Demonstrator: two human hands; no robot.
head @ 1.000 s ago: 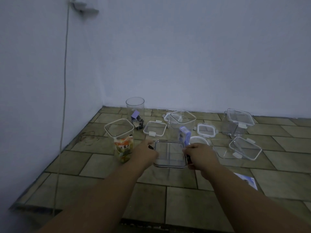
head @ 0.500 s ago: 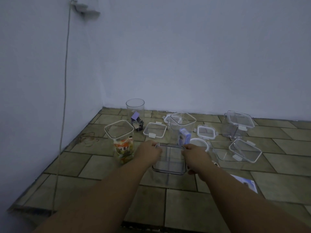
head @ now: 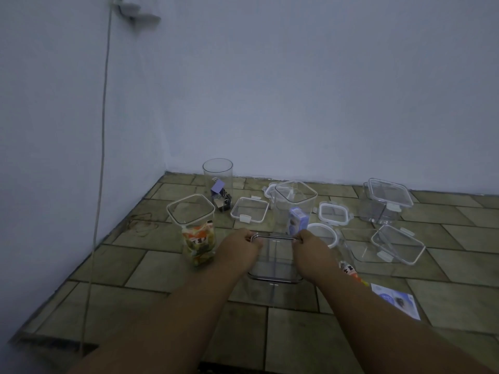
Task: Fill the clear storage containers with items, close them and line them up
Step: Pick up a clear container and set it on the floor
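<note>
- Two hands share this step: our left hand [head: 240, 247] and right hand [head: 310, 249] each curl round a far corner of the dark-rimmed container [head: 275, 261]. It sits lidless on the floor [head: 297, 333], about midway between the left and right edges.
- We judge it best to keep both grips level and move it straight, clear of the snack bag [head: 198, 245] and the blue box [head: 297, 221] just beside it.
- We count six containers:
  - the held one
  - the snack container [head: 190, 211]
  - the round container [head: 218, 179] toward the far left corner
  - the tall container [head: 294, 197] with the blue box
  - the lidded container [head: 386, 201] far right
  - the low container [head: 356, 248] under a skewed lid [head: 397, 244]
- We count three loose lids: a square lid [head: 249, 209], a small lid [head: 334, 211] and a ring lid [head: 322, 234]. Another may hide behind the tall container.
- One packet [head: 351, 271] and one leaflet [head: 394, 299] lie to the right.
</note>
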